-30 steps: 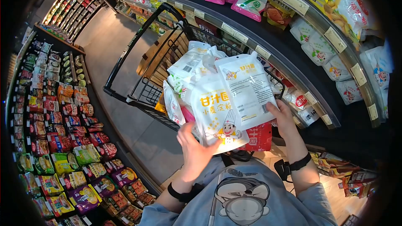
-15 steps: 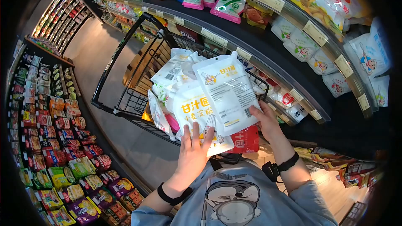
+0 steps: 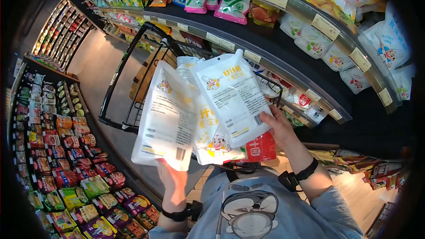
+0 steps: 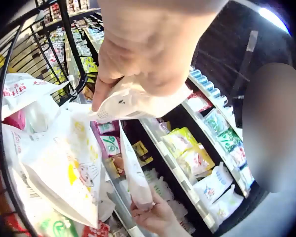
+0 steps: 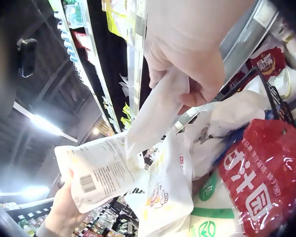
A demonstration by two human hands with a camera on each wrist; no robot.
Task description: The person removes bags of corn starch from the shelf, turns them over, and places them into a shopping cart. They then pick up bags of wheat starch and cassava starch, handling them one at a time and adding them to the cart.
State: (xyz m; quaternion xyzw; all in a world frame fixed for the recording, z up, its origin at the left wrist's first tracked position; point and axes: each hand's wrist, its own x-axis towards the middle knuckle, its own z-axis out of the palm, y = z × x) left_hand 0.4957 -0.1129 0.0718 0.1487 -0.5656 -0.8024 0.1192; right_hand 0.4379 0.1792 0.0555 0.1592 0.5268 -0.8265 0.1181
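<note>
My left hand (image 3: 171, 179) grips the bottom edge of a white pouch (image 3: 166, 117), its printed back facing me; in the left wrist view the fingers of that hand (image 4: 138, 64) curl round it. The right hand (image 3: 281, 126) pinches the lower right corner of a second white pouch (image 3: 232, 102), also back side up. Between and beneath them lies a third white pouch (image 3: 214, 139) with a chef drawing, on top of the goods in a black wire cart. A red pouch (image 3: 261, 147) shows below it, seen larger in the right wrist view (image 5: 261, 177).
The black cart handle (image 3: 126, 57) reaches up to the left, with a brown wooden-looking panel behind the wires. Shelves with price tags (image 3: 325, 26) and bagged goods curve along the right. A display of packets (image 3: 62, 150) lines the left, beside a grey aisle floor (image 3: 95, 68).
The left hand has moved from the chef-drawing pouch to hold another white pouch, raised at the left. The right hand still holds its pouch. The view has shifted slightly.
</note>
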